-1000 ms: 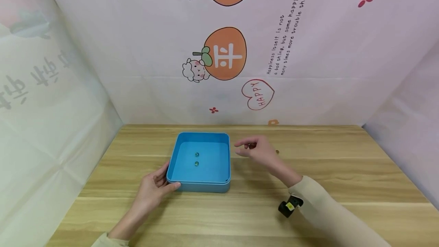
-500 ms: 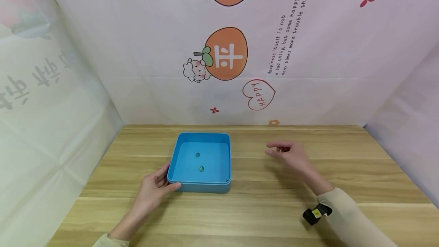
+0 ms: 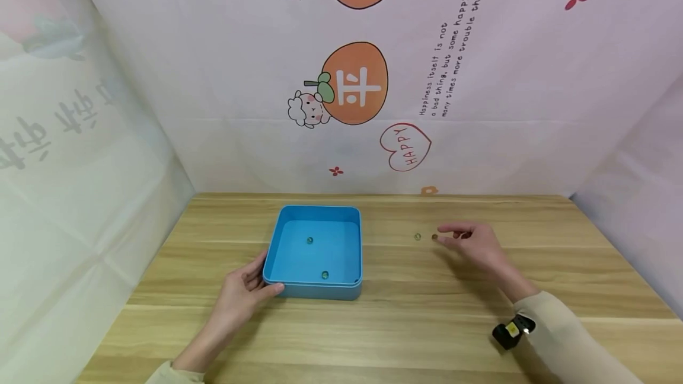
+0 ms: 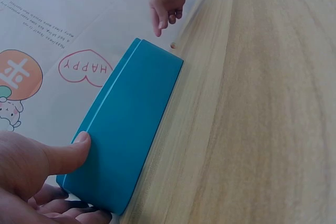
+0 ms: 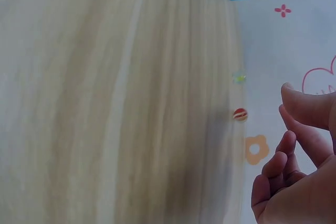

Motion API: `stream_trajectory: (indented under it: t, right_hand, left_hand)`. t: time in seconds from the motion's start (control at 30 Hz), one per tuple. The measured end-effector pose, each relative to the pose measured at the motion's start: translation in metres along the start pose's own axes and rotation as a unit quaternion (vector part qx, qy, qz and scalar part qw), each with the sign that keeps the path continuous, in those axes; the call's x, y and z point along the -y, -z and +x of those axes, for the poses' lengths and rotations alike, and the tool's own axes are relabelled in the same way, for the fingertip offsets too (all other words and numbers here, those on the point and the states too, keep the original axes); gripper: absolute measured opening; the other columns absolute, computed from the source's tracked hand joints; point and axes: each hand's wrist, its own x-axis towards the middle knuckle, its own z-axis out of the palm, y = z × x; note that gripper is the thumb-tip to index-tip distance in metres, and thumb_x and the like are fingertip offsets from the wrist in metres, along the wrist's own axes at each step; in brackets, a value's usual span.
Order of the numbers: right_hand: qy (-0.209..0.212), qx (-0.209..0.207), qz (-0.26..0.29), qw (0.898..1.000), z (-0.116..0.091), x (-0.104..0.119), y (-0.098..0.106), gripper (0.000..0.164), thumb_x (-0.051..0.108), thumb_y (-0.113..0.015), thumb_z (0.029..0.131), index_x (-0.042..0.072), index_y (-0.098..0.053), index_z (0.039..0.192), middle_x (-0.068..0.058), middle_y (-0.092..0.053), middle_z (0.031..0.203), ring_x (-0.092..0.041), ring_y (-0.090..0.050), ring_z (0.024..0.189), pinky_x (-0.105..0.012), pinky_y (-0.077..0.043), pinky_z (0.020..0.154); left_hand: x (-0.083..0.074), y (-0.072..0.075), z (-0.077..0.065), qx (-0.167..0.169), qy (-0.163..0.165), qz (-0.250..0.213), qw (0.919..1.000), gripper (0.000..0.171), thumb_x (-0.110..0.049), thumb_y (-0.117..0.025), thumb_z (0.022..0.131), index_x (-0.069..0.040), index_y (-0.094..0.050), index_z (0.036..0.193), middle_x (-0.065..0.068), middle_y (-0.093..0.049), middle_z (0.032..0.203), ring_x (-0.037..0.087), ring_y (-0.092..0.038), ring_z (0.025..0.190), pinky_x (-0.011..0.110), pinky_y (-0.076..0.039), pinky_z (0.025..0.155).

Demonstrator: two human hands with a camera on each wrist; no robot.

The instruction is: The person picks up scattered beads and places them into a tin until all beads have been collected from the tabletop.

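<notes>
A square blue box (image 3: 315, 292) with a low rim stands open on the table, two greenish glass marbles inside: one (image 3: 310, 240) near the middle, another (image 3: 325, 275) by the front wall. My left hand (image 3: 240, 298) grips its front left corner, thumb on the front and fingers curled around the left side. My right hand (image 3: 475, 245) hovers over the table right of the box, thumb and forefinger apart, nothing between them in the right wrist view. Close to these fingertips lies a red-brown striped marble (image 5: 240, 114). A clear marble with yellow-green inside (image 5: 239, 77) lies nearer the box.
The wood-grain table (image 3: 373, 336) meets a white printed cloth (image 3: 240, 153) at the back, and similar cloth hangs on both sides. A black wrist camera (image 3: 509, 333) is strapped to the right forearm.
My right hand has moved right, away from the box, uncovering the clear marble. Inside the box, one marble has rolled toward the front right. My left hand keeps its hold.
</notes>
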Motion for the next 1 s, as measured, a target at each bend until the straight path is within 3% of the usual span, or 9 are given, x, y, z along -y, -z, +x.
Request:
stream_trajectory:
  t: [0.3, 0.57, 1.0]
  right_hand:
    - [-0.019, 0.013, -0.016, 1.000, 0.005, -0.007, -0.001, 0.034, 0.016, -0.080, 0.096, -0.004, -0.075, 0.124, -0.014, -0.068, 0.112, -0.022, -0.051, 0.088, -0.025, -0.043, 0.059]
    - [-0.027, 0.011, -0.037, 0.999, 0.011, -0.010, -0.002, 0.034, 0.012, -0.082, 0.094, -0.005, -0.075, 0.122, -0.011, -0.069, 0.100, -0.021, -0.053, 0.082, -0.023, -0.043, 0.052]
    - [-0.043, 0.017, -0.065, 0.997, 0.018, -0.015, -0.001, 0.034, 0.020, -0.083, 0.094, -0.001, -0.077, 0.121, -0.017, -0.071, 0.118, -0.024, -0.056, 0.094, -0.026, -0.049, 0.065]
  left_hand:
    - [0.000, -0.001, 0.000, -0.001, -0.009, -0.004, 1.0000, 0.083, -0.003, -0.083, 0.091, 0.002, -0.038, 0.161, 0.026, -0.038, 0.161, 0.038, -0.045, 0.142, 0.041, -0.050, 0.105]
    - [0.001, 0.000, 0.000, -0.003, -0.014, -0.001, 0.9999, 0.082, -0.004, -0.083, 0.091, 0.002, -0.039, 0.160, 0.026, -0.039, 0.160, 0.038, -0.047, 0.141, 0.040, -0.050, 0.105]
    - [0.000, -0.002, 0.000, -0.006, -0.011, 0.003, 0.9999, 0.082, -0.003, -0.084, 0.091, 0.003, -0.039, 0.160, 0.026, -0.039, 0.160, 0.039, -0.047, 0.141, 0.041, -0.050, 0.106]
